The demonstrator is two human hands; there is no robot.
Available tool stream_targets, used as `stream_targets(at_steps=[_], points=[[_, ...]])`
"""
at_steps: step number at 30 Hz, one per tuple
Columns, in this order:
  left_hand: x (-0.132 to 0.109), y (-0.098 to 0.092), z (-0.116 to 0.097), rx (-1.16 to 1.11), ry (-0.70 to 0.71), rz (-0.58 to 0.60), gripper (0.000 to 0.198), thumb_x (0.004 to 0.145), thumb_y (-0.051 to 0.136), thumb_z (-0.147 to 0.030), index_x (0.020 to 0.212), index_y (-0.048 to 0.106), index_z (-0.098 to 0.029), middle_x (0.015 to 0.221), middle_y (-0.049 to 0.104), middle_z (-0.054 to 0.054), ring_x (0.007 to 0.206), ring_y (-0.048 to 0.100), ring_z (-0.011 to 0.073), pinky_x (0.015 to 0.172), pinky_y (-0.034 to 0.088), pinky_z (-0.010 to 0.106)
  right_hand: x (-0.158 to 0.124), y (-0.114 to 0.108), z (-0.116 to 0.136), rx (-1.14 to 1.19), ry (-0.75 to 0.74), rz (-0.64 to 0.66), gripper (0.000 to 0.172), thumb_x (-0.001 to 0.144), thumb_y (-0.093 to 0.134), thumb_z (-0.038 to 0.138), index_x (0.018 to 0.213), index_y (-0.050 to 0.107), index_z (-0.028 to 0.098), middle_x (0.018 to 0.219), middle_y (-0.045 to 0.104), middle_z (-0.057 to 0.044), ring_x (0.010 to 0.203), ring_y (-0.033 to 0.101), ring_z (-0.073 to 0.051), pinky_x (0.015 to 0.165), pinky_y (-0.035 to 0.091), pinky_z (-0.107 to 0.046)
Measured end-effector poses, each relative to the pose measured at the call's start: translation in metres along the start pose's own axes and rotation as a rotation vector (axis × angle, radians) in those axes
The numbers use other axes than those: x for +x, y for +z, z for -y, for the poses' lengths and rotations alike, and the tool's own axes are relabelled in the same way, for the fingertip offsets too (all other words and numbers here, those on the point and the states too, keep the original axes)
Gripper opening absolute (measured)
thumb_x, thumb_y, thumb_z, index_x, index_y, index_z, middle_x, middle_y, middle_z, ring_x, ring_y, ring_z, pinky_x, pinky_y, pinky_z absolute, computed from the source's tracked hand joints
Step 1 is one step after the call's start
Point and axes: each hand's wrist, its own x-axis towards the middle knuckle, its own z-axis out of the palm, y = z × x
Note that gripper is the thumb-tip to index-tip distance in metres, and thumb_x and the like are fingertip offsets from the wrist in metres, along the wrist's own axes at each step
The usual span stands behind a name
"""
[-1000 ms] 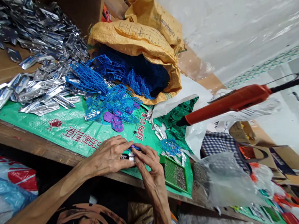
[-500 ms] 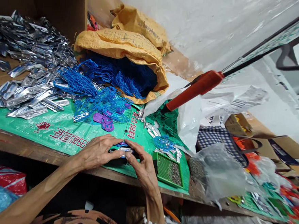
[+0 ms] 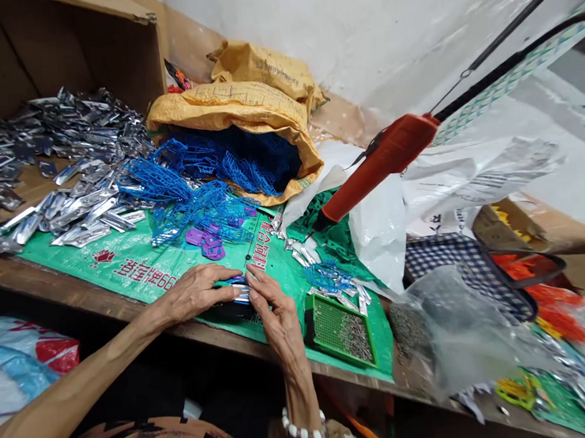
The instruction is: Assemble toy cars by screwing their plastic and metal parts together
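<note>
Near the table's front edge, my left hand [image 3: 196, 292] and my right hand [image 3: 274, 305] close in from both sides on a small flat piece [image 3: 241, 292] with purple and silvery parts. Fingers cover most of it, so its kind does not show. Beneath it sits a dark block [image 3: 239, 311], largely hidden. Behind my hands lie several purple plastic pieces [image 3: 208, 242] and a tangle of blue plastic frames [image 3: 199, 209]. To the right of my right hand stands a green tray [image 3: 324, 320] with many small screws [image 3: 357, 338].
Shiny silver pieces [image 3: 84, 207] pile up at the left, spilling from a cardboard box [image 3: 115, 51]. A yellow sack [image 3: 244, 99] of blue frames lies open behind. A red electric screwdriver [image 3: 379, 166] hangs at the right over a white bag [image 3: 379, 239] with green pieces.
The view has tilted and shifted a little, showing more of the box at the left. My hands stay at the small piece, with the fingers slightly rearranged on it.
</note>
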Motion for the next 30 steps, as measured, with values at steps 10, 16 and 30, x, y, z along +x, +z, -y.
stream_targets(at_steps=[10, 16, 30], points=[[-0.003, -0.001, 0.004, -0.01, 0.038, 0.02, 0.044, 0.095, 0.053, -0.044, 0.131, 0.071, -0.026, 0.127, 0.075, 0.004, 0.115, 0.067, 0.0264, 0.099, 0.05, 0.034, -0.003, -0.001, -0.003, -0.018, -0.141, 0.026, 0.026, 0.096, 0.063, 0.025, 0.114, 0.079, 0.034, 0.126, 0.076, -0.004, 0.124, 0.067, -0.022, 0.112, 0.051, -0.047], [-0.003, -0.003, 0.003, 0.004, 0.025, 0.037, 0.046, 0.096, 0.052, -0.049, 0.131, 0.071, -0.025, 0.131, 0.073, 0.006, 0.12, 0.066, 0.0287, 0.103, 0.05, 0.038, -0.001, -0.001, -0.001, -0.001, -0.155, 0.038, 0.026, 0.096, 0.063, 0.021, 0.113, 0.079, 0.032, 0.126, 0.076, -0.003, 0.122, 0.067, -0.021, 0.108, 0.052, -0.043], [0.008, 0.002, 0.007, 0.119, -0.003, 0.006, 0.046, 0.091, 0.057, -0.066, 0.121, 0.077, -0.037, 0.118, 0.08, -0.003, 0.105, 0.078, 0.0263, 0.089, 0.062, 0.029, -0.013, -0.001, 0.009, -0.074, -0.069, -0.152, 0.039, 0.093, 0.063, 0.024, 0.132, 0.065, 0.021, 0.126, 0.073, -0.009, 0.122, 0.066, -0.022, 0.108, 0.053, -0.039]])
